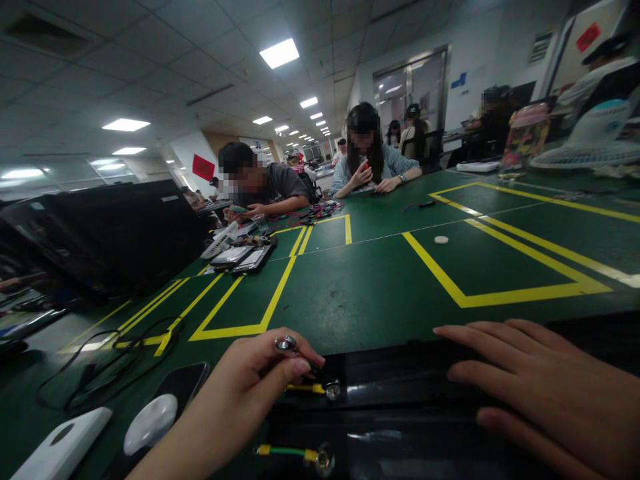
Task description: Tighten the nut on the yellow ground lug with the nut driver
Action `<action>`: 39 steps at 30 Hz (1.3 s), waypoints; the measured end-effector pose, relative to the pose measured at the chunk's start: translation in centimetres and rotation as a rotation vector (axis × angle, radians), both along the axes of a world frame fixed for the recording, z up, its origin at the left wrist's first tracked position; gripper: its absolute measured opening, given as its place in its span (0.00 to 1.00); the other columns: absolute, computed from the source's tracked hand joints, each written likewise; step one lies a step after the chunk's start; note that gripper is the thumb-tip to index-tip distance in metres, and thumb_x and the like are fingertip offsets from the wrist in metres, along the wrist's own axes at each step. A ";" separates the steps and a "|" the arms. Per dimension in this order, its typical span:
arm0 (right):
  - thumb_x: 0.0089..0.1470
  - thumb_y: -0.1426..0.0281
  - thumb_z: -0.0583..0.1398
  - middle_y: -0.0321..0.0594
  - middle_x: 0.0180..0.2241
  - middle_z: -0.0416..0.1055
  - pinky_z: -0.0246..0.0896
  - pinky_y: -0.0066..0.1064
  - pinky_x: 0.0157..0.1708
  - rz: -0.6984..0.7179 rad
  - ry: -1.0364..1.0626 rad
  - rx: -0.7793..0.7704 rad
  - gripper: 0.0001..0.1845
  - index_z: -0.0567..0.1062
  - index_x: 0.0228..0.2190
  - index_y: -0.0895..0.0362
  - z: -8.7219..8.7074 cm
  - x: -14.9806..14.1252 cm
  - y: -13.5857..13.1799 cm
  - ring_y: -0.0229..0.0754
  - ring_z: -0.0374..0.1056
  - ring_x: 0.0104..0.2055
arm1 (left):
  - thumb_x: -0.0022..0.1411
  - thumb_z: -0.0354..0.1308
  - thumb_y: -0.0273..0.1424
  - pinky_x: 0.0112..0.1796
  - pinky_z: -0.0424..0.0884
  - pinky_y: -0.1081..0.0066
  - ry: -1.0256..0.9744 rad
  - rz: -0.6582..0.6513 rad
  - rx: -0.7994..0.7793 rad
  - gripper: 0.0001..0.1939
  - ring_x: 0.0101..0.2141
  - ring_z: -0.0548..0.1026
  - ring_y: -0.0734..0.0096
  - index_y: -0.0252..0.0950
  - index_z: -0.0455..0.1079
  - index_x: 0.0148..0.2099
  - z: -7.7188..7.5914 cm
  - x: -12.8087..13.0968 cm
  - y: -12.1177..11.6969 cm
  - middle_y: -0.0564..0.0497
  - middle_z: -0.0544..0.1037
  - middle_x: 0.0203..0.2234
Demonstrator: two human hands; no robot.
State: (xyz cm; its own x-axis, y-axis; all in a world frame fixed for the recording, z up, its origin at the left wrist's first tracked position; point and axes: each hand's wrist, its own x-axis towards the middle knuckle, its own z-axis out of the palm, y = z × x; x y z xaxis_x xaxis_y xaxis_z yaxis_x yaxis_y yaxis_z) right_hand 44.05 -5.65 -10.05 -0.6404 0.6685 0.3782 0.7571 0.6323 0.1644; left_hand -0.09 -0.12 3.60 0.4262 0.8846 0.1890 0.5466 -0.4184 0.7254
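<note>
1. I am watching the left hand point(235, 393) pinching a small round metal fitting point(286, 343) between thumb and forefinger, with the other fingers curling in below. The fitting is sitting right at the fingertips.
2. I am seeing a yellow-sleeved earth lead point(311, 389) lying just beside those fingertips, its metal ring terminal point(333, 390) resting on a black panel point(400, 377).
3. A green-and-yellow earth wire point(287, 452) is lying on the same panel, near the left wrist, and is ending in another metal ring terminal point(325, 461).
4. The right hand point(525, 393) is lying open on the panel, fingers nearly flat and gripping nothing, well apart from the left hand.
5. Beyond the hands, a green table point(360, 300) is carrying yellow tape lines point(240, 330). A black phone point(183, 387) and a coiled black cable point(105, 370) are lying left of the left hand.
6. Two co-workers point(255, 180) are working farther along the table.
</note>
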 end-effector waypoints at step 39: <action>0.91 0.55 0.52 0.30 0.86 0.71 0.88 0.85 0.58 -0.025 0.026 -0.026 0.25 0.87 0.68 0.30 -0.2 0.0 0.3 0.73 0.82 0.75 | 0.78 0.68 0.35 0.38 0.93 0.69 -0.001 -0.022 -0.017 0.12 0.35 0.99 0.57 0.42 0.91 0.41 -0.1 0.1 0.5 0.45 1.00 0.36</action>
State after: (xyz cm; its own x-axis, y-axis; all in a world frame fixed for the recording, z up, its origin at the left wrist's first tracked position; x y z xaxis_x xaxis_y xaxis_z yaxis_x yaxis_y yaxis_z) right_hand 44.08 -5.33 -10.21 -0.6139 0.6938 0.3766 0.7763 0.6171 0.1286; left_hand 0.02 0.38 3.53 0.4458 0.8779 0.1748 0.5361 -0.4182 0.7333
